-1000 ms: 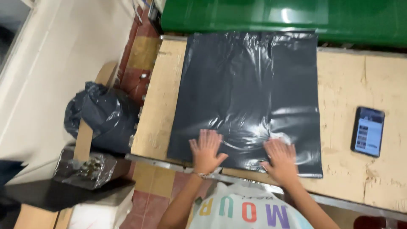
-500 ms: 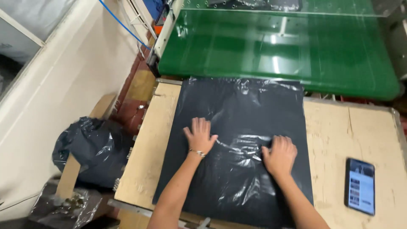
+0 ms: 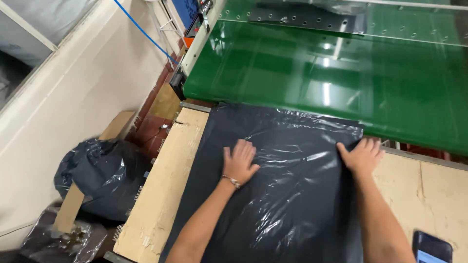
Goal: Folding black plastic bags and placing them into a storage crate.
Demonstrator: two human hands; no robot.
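I had the left hand [image 3: 240,160] flat on the dark plastic bag [image 3: 287,195], fingers spread and gripping nothing. The right hand [image 3: 363,156] pressed its far right corner, fingers open. The bag covered the counter [image 3: 165,180] up to its far edge.

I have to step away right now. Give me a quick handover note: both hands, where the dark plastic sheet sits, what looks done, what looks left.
Left hand: flat, palm down on the dark plastic sheet, fingers spread, holding nothing.
Right hand: flat on the sheet's far right corner, at its edge.
Sheet: spread on the wooden table; its far edge meets the green conveyor belt.
Phone: on the table near the right forearm.
Done: sheet lies mostly flat, up against the belt.
Left: wrinkles show between the hands; the sheet is not yet on the belt.
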